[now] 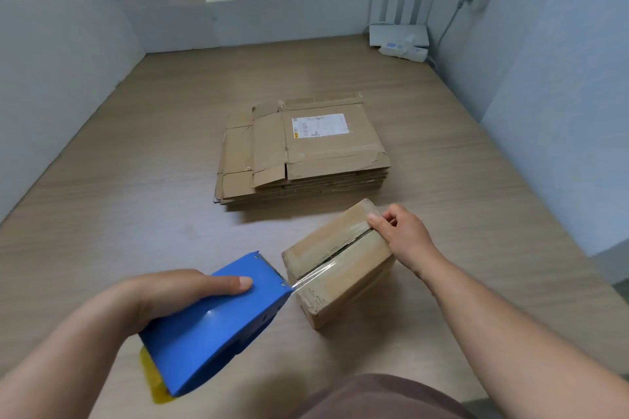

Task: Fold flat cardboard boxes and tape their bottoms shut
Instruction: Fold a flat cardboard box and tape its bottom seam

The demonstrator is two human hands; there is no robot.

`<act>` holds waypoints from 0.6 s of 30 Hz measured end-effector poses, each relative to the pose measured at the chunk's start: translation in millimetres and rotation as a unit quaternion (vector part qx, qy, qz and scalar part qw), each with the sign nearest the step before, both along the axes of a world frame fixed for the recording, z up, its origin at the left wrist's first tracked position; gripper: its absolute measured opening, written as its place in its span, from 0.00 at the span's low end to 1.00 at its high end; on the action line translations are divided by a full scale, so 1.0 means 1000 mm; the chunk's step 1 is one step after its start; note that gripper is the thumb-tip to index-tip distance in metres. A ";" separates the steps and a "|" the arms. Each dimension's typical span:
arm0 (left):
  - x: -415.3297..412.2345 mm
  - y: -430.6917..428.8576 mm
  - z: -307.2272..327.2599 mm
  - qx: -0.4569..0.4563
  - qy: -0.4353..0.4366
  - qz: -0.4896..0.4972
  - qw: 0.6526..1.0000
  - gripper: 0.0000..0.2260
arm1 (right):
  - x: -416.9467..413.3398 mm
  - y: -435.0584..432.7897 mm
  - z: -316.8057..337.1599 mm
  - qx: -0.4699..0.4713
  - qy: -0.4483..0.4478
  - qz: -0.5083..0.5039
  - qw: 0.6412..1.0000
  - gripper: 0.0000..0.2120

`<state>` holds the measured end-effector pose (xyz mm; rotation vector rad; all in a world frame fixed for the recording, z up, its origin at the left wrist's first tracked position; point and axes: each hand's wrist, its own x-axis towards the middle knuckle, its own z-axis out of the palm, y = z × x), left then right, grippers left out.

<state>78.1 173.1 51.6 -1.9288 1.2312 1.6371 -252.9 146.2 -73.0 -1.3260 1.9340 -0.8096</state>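
We see a small brown box [340, 258] lying askew, its top seam partly covered by clear tape [313, 270] that stretches to a blue tape dispenser [218, 320]. Behind sits a stack of flat boxes [303, 150], labelled on top.

Nothing legible anywhere; only one white rectangular paper shipping label [320, 126], stuck flat on the top sheet of the stack of flattened brown cardboard boxes [269, 160], with rows of grey print and code blocks too small and blurred to read; at its lower left corner a small yellow and black mark [295, 135], wording not decipherable; on the white plastic power strip [408, 53] by the far wall, a pale blue patch [391, 45], equally unreadable.
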 end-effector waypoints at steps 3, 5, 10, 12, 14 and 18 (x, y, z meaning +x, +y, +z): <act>0.005 0.006 0.000 0.000 -0.011 0.000 1.000 0.33 | 0.000 0.000 0.000 0.000 0.009 0.000 1.000 0.14; -0.001 0.007 -0.007 -0.027 -0.044 -0.013 0.999 0.32 | 0.001 0.000 0.001 0.001 0.013 0.003 1.000 0.14; -0.033 -0.005 -0.032 -0.113 -0.138 -0.063 0.982 0.27 | 0.002 0.001 0.003 -0.006 0.015 0.006 1.000 0.14; -0.038 -0.005 -0.043 -0.161 -0.242 -0.147 0.945 0.23 | 0.003 0.001 0.004 -0.008 0.015 -0.002 1.000 0.14; -0.033 -0.002 -0.056 -0.236 -0.342 -0.198 0.887 0.20 | 0.007 0.004 0.004 -0.006 0.022 -0.014 1.000 0.14; -0.027 -0.006 -0.080 -0.328 -0.319 -0.096 0.884 0.18 | 0.024 0.009 0.000 0.000 0.039 -0.096 0.995 0.15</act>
